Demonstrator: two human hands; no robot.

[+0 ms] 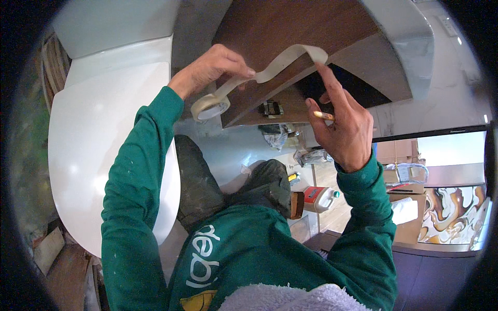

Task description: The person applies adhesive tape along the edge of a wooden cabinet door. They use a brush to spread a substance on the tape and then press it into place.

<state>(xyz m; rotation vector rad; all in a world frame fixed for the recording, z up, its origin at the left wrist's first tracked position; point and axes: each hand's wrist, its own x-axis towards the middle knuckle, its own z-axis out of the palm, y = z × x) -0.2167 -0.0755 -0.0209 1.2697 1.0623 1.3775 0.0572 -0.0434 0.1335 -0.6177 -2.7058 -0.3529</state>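
Masking tape (284, 60) spans the gap between your hands, in front of a brown wood-grain panel (280, 26). Your left grip (220, 63) is closed, pinching the tape; the roll (199, 110) hangs just to its near side. Your right grip (346, 127) holds a short yellowish stick (324, 115), with the index fingertip touching the tape's right end.

Left grip (215, 65) pinched, right grip (348, 127) partly curled
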